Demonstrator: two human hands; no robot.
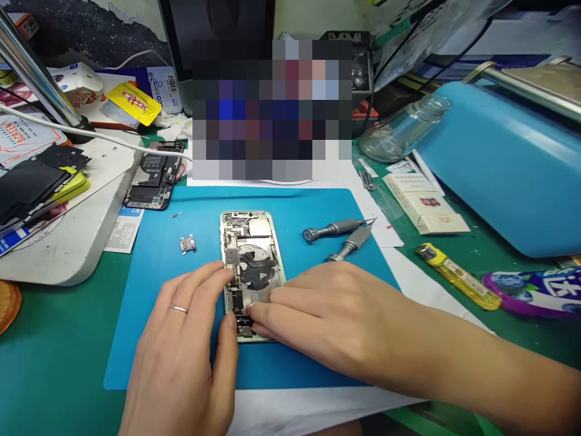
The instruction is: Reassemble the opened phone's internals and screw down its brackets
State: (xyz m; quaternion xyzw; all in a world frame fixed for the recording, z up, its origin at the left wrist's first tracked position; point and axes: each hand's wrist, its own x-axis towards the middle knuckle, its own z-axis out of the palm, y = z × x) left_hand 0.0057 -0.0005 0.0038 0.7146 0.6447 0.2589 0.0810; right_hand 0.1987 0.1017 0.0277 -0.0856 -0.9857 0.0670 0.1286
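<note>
An opened smartphone lies face up, its inner boards and a torn black sheet over a round coil showing. It rests on the blue work mat. My left hand, with a ring on one finger, touches the phone's left edge, fingers and thumb spread apart. Over the phone's lower right, my right hand has its fingers bent together, tips pressed down inside the housing. Whatever those fingertips pinch is hidden. A small metal phone part sits left of the phone, with tiny screws behind it.
Two grey screwdrivers lie right of the phone. Another opened phone leans at back left beside a white stand. On the right are a glass jar, a cigarette box, a yellow cutter and a blue case.
</note>
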